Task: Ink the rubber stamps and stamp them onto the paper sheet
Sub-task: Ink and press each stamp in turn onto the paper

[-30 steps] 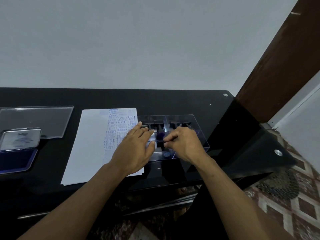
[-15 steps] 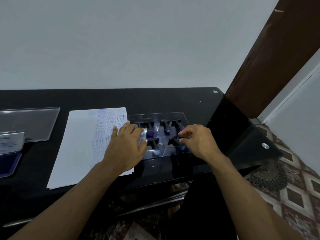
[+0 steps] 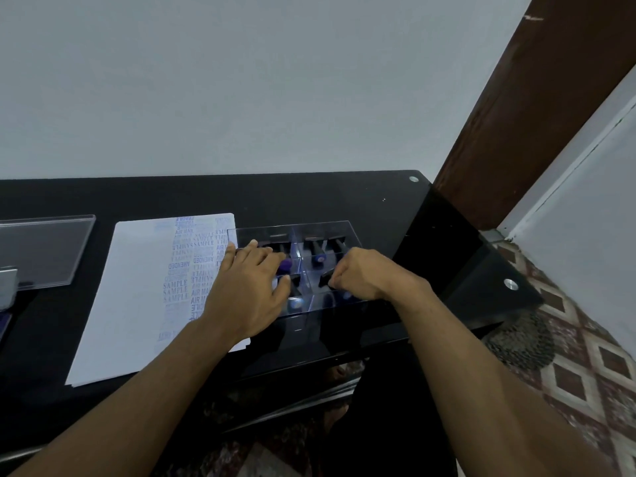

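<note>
My left hand point(image 3: 249, 290) lies flat on the clear stamp box point(image 3: 347, 232) at two o'clock of the paper sheet point(image 3: 137, 297); my right hand point(image 3: 358, 275) pinches a black stamp point(image 3: 325, 279) inside. Black glass table point(image 3: 309, 194), grey wall point(image 3: 241, 80), tiled floor point(image 3: 585, 356) at four o'clock.

Left hand point(image 3: 248, 291) rests on clear stamp box point(image 3: 330, 229); right hand point(image 3: 358, 275) pinches a stamp point(image 3: 325, 279).

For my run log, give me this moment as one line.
left hand flat on stamp box | right hand pinching stamp | paper sheet part stamped
</note>
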`<state>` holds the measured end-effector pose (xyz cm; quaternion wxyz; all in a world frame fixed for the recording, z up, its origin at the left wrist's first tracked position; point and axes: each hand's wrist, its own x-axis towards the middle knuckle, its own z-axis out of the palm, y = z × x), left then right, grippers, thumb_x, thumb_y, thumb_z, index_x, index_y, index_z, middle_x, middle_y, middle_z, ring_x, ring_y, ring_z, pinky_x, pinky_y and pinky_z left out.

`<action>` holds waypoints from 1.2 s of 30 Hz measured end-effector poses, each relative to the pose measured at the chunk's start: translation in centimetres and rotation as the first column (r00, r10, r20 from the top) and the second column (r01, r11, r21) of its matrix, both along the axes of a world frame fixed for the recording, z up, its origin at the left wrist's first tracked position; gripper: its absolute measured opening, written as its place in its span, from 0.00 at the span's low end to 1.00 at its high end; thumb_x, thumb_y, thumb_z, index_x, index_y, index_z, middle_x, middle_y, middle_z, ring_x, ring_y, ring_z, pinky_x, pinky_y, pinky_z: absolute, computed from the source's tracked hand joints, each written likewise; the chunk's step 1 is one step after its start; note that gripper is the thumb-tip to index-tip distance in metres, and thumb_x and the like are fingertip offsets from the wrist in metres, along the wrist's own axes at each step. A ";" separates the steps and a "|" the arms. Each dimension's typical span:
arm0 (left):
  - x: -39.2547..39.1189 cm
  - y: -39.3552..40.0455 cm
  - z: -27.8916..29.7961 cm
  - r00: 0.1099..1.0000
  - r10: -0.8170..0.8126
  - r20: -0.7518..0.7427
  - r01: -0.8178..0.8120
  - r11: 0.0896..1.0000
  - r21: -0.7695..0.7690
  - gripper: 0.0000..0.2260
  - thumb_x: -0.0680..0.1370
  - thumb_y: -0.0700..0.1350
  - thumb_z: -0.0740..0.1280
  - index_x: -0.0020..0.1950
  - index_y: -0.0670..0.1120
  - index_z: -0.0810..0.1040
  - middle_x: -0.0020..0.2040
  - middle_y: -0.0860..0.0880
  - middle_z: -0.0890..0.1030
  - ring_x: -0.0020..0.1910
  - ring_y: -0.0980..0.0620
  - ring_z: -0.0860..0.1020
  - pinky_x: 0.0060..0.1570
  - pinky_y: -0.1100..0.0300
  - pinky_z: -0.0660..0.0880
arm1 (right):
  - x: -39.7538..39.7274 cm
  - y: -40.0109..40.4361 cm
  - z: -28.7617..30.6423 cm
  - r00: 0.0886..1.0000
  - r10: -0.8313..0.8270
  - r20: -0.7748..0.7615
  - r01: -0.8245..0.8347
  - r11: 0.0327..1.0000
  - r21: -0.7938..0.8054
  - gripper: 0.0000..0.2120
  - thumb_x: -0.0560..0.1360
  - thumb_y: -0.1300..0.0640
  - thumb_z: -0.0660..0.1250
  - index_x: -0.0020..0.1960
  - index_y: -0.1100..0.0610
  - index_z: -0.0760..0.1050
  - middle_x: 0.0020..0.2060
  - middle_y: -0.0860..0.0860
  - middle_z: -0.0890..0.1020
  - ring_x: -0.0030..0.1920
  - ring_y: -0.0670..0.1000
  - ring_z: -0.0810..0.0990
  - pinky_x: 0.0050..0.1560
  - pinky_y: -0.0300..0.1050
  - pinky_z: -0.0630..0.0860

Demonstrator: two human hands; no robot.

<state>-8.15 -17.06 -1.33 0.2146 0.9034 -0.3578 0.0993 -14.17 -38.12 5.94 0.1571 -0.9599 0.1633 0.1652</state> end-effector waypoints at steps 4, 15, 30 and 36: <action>0.0 0.1 0.0 1.000 0.008 -0.008 -0.008 1.000 0.009 0.25 0.79 0.58 0.53 0.68 0.48 0.76 0.66 0.46 0.78 0.74 0.43 0.68 0.76 0.42 0.54 | 0.9 0.6 -0.1 1.000 -0.007 -0.026 0.007 1.000 -0.020 0.12 0.77 0.55 0.65 0.57 0.58 0.81 0.53 0.56 0.83 0.55 0.57 0.81 0.53 0.48 0.77; 0.0 0.0 -0.1 0.999 0.035 -0.009 -0.035 0.999 0.033 0.26 0.78 0.58 0.51 0.69 0.49 0.76 0.68 0.47 0.77 0.75 0.44 0.66 0.78 0.44 0.53 | -0.7 0.7 -1.0 0.943 -0.146 0.298 0.094 0.978 0.184 0.05 0.72 0.58 0.71 0.39 0.51 0.83 0.37 0.42 0.82 0.38 0.41 0.80 0.30 0.28 0.71; 0.0 0.1 -0.1 1.000 0.026 -0.013 -0.025 0.999 0.043 0.25 0.79 0.58 0.51 0.70 0.49 0.75 0.68 0.47 0.77 0.75 0.44 0.66 0.78 0.45 0.53 | -2.1 1.1 -2.5 0.826 -0.104 0.554 0.087 0.995 0.058 0.02 0.76 0.54 0.70 0.47 0.51 0.79 0.44 0.47 0.76 0.40 0.42 0.74 0.32 0.28 0.65; 0.1 0.2 0.0 1.000 0.009 -0.027 -0.008 0.999 0.046 0.26 0.79 0.59 0.51 0.71 0.49 0.75 0.70 0.47 0.76 0.76 0.45 0.65 0.78 0.46 0.51 | -2.3 1.3 -2.1 0.810 -0.106 0.577 0.097 0.994 0.047 0.02 0.76 0.53 0.69 0.46 0.52 0.79 0.46 0.48 0.76 0.43 0.44 0.75 0.35 0.28 0.65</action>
